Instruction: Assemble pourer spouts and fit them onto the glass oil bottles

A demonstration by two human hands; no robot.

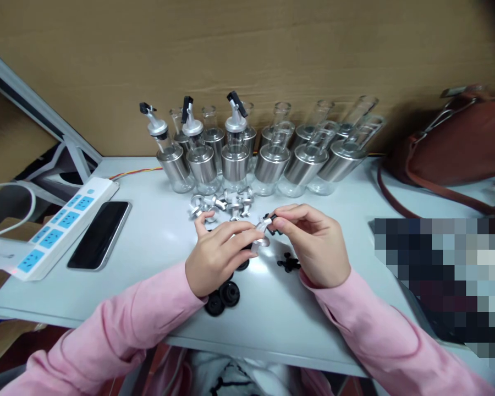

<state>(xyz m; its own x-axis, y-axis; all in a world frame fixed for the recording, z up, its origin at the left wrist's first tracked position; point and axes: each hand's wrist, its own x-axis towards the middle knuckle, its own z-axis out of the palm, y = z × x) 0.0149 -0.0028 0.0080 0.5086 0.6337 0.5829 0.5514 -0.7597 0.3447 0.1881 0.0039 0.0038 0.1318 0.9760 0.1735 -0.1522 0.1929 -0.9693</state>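
Note:
My left hand [220, 256] holds a silver pourer spout [263, 241] between thumb and fingers. At the tip of that spout my right hand [319, 245] pinches a small black lever [274, 218]; whether it is seated there I cannot tell. More black levers [289, 263] lie in a small heap beside my right hand. Beyond my left fingers is a pile of loose silver pourer spouts [234, 203]. Round black stoppers [230, 293] lie near my left wrist, some hidden beneath the hand.
Glass bottles with steel sleeves [272, 168] stand in rows at the back; three at the left carry pourers [236, 121]. On the left lie a phone [99, 235] and a power strip [66, 228]. A brown bag [457, 143] with a strap sits at right, near a blurred-out area.

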